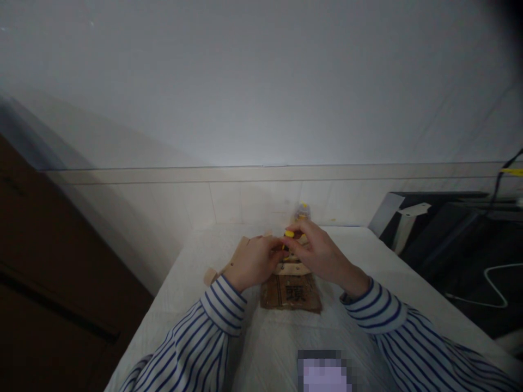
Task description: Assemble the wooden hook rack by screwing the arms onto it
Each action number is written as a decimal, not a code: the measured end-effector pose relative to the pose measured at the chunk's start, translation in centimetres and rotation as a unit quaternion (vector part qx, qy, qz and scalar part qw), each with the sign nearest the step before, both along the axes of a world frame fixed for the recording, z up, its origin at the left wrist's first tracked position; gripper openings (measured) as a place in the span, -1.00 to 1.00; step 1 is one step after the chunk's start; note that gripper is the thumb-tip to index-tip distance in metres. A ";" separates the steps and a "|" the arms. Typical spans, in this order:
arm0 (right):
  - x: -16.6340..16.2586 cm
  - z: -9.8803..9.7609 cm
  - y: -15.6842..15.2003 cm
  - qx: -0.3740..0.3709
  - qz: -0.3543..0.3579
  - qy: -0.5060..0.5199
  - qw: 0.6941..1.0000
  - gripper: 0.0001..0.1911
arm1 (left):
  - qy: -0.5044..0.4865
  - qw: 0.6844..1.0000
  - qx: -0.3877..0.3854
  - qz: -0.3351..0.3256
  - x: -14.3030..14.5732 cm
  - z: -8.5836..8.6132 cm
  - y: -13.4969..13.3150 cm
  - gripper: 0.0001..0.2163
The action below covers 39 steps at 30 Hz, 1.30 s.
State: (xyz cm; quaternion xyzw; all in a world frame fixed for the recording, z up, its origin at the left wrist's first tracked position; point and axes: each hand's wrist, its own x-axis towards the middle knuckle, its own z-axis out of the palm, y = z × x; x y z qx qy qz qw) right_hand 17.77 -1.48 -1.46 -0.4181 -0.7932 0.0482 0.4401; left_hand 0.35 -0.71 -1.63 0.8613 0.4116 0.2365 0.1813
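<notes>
Between the thumb and fingers of my right hand (322, 253) is a small yellow-and-black piece (289, 233), its yellow end up. My left hand (255, 261) is closed, its fingertips meeting the lower part of that piece; what else they may grip is hidden. Just below the fingers, a pale wooden strip with holes (292, 269) lies across a brown packet (292, 294) with a dark printed character. Another light wooden part (237, 256) shows behind my left hand, and a small wooden block (210, 276) sits beside its wrist.
A white sheet covers the table (269, 348), which meets a pale wall. A clear bag with yellow bits (303, 209) stands at the back. Dark panels (449, 239) and a white cable (496, 286) are on the right. A pixelated patch (324, 373) covers something near the front.
</notes>
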 end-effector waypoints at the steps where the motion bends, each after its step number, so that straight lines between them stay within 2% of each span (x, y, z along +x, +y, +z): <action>1: 0.0 0.0 0.0 0.000 0.000 0.000 1.000 -0.93 | 0.000 1.000 0.002 0.001 0.0 0.0 0.0 -0.78; 15: 0.1 0.1 0.1 -0.033 -0.007 0.007 0.999 -0.88 | 0.016 0.995 0.058 0.075 0.5 -1.2 0.5 -0.75; 20: 0.0 0.5 -0.2 -0.080 0.023 0.014 0.996 -0.68 | 0.018 0.996 0.057 0.066 0.1 -1.1 0.4 -0.75; 22: -0.1 0.8 -0.3 -0.085 0.040 0.007 0.996 -0.67 | 0.015 0.996 0.058 0.062 0.0 -1.2 0.5 -0.75; 31: 0.0 1.1 -0.3 -0.059 0.062 -0.009 0.996 -0.72 | 0.013 0.997 0.055 0.047 -0.1 -1.4 0.7 -0.78; 39: -0.3 -0.2 0.3 0.018 0.011 0.026 0.999 -0.87 | 0.007 1.000 0.015 0.013 0.1 -0.4 0.2 -0.77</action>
